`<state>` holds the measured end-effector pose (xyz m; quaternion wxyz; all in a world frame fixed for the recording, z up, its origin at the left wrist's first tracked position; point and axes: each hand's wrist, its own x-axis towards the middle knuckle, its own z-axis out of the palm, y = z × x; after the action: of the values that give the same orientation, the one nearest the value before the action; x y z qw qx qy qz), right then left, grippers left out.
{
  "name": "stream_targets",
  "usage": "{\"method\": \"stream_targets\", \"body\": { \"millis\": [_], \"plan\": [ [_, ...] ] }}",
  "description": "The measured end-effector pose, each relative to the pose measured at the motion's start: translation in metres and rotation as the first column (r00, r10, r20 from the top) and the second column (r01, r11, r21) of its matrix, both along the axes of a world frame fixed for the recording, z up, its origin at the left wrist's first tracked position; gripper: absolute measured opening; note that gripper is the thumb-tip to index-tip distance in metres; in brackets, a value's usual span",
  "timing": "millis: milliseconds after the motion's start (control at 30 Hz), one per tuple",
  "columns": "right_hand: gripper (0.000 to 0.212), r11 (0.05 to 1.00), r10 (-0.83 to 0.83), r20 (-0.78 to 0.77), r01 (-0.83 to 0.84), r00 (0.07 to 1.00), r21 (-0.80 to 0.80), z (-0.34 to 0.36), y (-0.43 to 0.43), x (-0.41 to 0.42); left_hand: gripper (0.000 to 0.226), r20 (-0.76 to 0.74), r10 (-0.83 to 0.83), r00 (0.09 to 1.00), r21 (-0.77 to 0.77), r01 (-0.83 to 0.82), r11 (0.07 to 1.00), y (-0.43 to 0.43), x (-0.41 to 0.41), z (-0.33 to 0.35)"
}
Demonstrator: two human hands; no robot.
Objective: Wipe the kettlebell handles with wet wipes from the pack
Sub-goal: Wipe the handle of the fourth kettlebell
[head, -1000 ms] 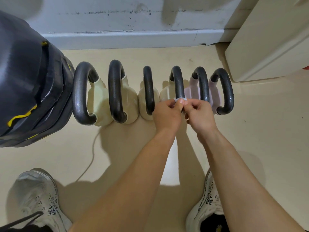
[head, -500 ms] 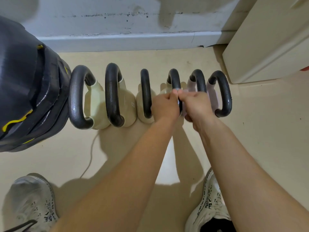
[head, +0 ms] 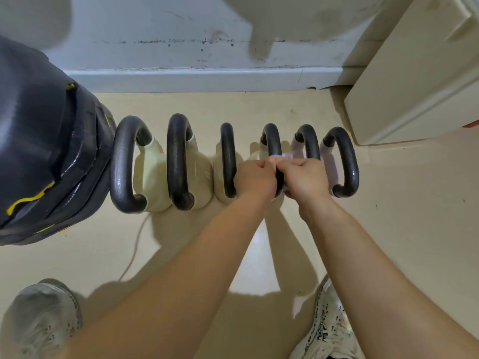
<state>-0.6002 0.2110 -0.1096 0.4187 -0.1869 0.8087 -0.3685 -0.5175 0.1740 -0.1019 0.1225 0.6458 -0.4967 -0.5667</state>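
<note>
Several kettlebells with black handles stand in a row on the floor. Both my hands meet at the fourth handle (head: 272, 139) from the left. My left hand (head: 254, 178) and my right hand (head: 303, 177) each pinch an end of a small white wet wipe (head: 278, 158) wrapped over that handle. Most of the wipe is hidden by my fingers. The cream kettlebell bodies (head: 197, 174) and two pinkish ones (head: 328, 161) sit under the handles. No wipe pack is in view.
A dark stack of weight plates (head: 46, 151) with yellow marks fills the left. A grey wall skirting (head: 207, 79) runs behind the row, and a cream cabinet (head: 414, 81) stands at the right. A thin cable (head: 134, 250) lies on the floor; my shoes (head: 41, 320) are below.
My hands slid along the fourth handle with the wipe, first away from me, then back a little toward me. The view shifted slightly.
</note>
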Motion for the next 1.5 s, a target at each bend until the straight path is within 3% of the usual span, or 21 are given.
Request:
{"method": "stream_targets", "body": {
  "millis": [167, 267, 367, 567, 767, 833, 933, 1067, 1133, 1267, 1367, 1500],
  "plan": [
    [0.032, 0.987, 0.098, -0.209, -0.121, 0.973, -0.102, -0.004, 0.009, 0.003, 0.033, -0.002, -0.144, 0.990, -0.161, 0.142, 0.977, 0.012, 0.008, 0.000],
    [0.017, 0.970, 0.131, -0.333, -0.191, 0.934, -0.153, -0.004, 0.017, 0.008, 0.029, 0.045, -0.198, 0.979, -0.163, 0.203, 0.966, 0.022, 0.011, 0.000],
    [0.026, 0.946, 0.105, -0.224, -0.167, 0.969, -0.279, 0.002, 0.036, 0.016, 0.037, 0.065, -0.195, 0.979, -0.265, 0.205, 0.942, 0.036, 0.015, 0.002],
    [0.046, 0.907, 0.234, -0.126, -0.263, 0.964, -0.329, -0.013, 0.056, 0.012, 0.027, -0.104, -0.067, 0.992, -0.401, 0.020, 0.916, 0.048, 0.014, -0.011],
    [0.034, 0.928, 0.292, 0.033, -0.275, 0.956, -0.252, -0.001, 0.009, -0.003, 0.031, 0.011, -0.052, 0.999, -0.489, 0.051, 0.871, 0.009, -0.008, -0.026],
    [0.037, 0.944, 0.248, 0.120, -0.212, 0.961, -0.251, -0.003, -0.012, -0.009, 0.036, 0.066, -0.072, 0.995, -0.461, 0.095, 0.883, -0.010, -0.017, -0.019],
    [0.058, 0.963, 0.181, 0.303, -0.106, 0.936, -0.248, -0.009, -0.037, -0.014, 0.038, 0.126, -0.110, 0.986, -0.360, 0.149, 0.921, -0.036, -0.027, -0.012],
    [0.066, 0.983, -0.008, 0.348, 0.071, 0.937, -0.169, -0.007, -0.057, -0.016, 0.036, 0.170, -0.152, 0.974, -0.232, 0.189, 0.954, -0.064, -0.032, -0.019],
    [0.070, 0.986, -0.040, 0.357, 0.095, 0.933, -0.139, -0.008, -0.060, -0.016, 0.044, 0.085, -0.104, 0.991, -0.114, 0.114, 0.987, -0.070, -0.030, -0.023],
    [0.074, 0.987, -0.056, 0.377, 0.109, 0.924, -0.122, 0.001, -0.060, -0.017, 0.079, -0.061, 0.077, 0.995, 0.041, -0.075, 0.996, -0.069, -0.028, -0.019],
    [0.069, 0.980, -0.104, 0.317, 0.151, 0.943, -0.126, -0.001, -0.057, -0.023, 0.082, -0.173, 0.155, 0.973, 0.025, -0.153, 0.988, -0.062, -0.029, -0.013],
    [0.061, 0.965, -0.171, 0.317, 0.224, 0.933, -0.139, -0.004, -0.038, -0.020, 0.075, -0.278, 0.103, 0.955, -0.046, -0.120, 0.992, -0.050, -0.028, -0.012]
  ]
}}
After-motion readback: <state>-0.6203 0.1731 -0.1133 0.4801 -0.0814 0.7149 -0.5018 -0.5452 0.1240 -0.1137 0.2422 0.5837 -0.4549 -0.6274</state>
